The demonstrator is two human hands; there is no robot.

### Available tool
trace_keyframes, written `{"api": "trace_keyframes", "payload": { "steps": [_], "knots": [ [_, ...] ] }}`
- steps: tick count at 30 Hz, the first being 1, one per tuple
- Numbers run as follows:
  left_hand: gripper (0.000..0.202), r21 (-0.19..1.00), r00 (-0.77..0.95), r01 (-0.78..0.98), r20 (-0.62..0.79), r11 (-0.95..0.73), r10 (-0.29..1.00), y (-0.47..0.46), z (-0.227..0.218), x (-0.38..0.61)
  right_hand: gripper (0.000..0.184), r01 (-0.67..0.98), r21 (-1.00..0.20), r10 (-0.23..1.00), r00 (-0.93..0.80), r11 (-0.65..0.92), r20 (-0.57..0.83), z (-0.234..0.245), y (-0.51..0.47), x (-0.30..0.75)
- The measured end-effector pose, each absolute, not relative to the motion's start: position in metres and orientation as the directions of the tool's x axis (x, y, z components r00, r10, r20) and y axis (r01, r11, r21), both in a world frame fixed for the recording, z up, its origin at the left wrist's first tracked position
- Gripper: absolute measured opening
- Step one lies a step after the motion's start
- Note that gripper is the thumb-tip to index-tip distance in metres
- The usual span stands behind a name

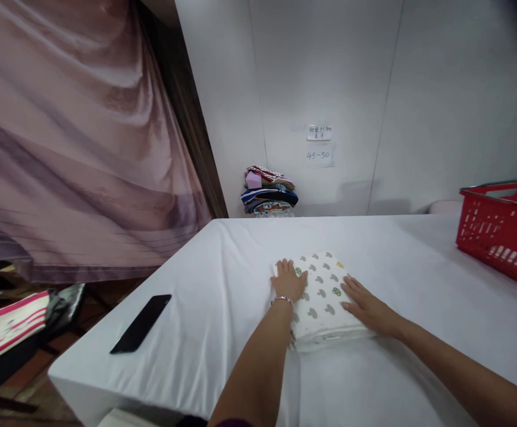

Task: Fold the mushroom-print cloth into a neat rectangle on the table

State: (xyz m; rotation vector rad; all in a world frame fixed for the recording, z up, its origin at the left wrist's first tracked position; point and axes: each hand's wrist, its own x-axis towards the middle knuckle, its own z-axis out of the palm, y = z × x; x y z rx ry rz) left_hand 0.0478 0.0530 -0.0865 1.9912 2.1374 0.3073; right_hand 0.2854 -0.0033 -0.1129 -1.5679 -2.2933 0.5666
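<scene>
A folded white cloth (321, 290) printed with grey and green shapes lies in the middle of the white-covered table (223, 308). My left hand (289, 280) rests flat on the cloth's left edge, fingers stretched out, a bracelet on the wrist. Flat on the cloth's right side lies my right hand (365, 302), its fingers spread. Neither hand grips anything.
A black phone (141, 323) lies near the table's left edge. A red plastic basket (503, 234) stands at the right. A stack of folded clothes (268, 191) sits behind the table's far edge by the wall. A mauve curtain (72, 136) hangs at left.
</scene>
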Motion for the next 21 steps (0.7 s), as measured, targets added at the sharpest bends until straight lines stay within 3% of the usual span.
{"api": "trace_keyframes", "payload": {
  "steps": [5, 10, 15, 21],
  "knots": [
    [0.069, 0.371, -0.057, 0.926, -0.053, 0.073, 0.997, 0.044, -0.079, 0.042, 0.07, 0.757, -0.617, 0.963, -0.269, 0.215, 0.005, -0.114, -0.027, 0.294],
    [0.069, 0.483, -0.12, 0.871, 0.04, 0.086, 0.992, 0.021, -0.083, 0.034, 0.072, 0.626, -0.777, 0.99, -0.136, 0.067, -0.024, -0.113, -0.025, 0.3],
    [0.071, 0.641, -0.233, 0.753, 0.046, 0.15, 0.971, -0.002, -0.085, 0.028, 0.071, 0.559, -0.814, 0.986, 0.04, -0.158, -0.163, -0.098, -0.01, 0.303],
    [0.06, 0.731, -0.253, 0.648, -0.061, 0.216, 0.966, -0.016, -0.075, 0.02, 0.084, 0.535, -0.816, 0.966, -0.003, -0.218, -0.26, -0.086, 0.005, 0.304]
  ]
}}
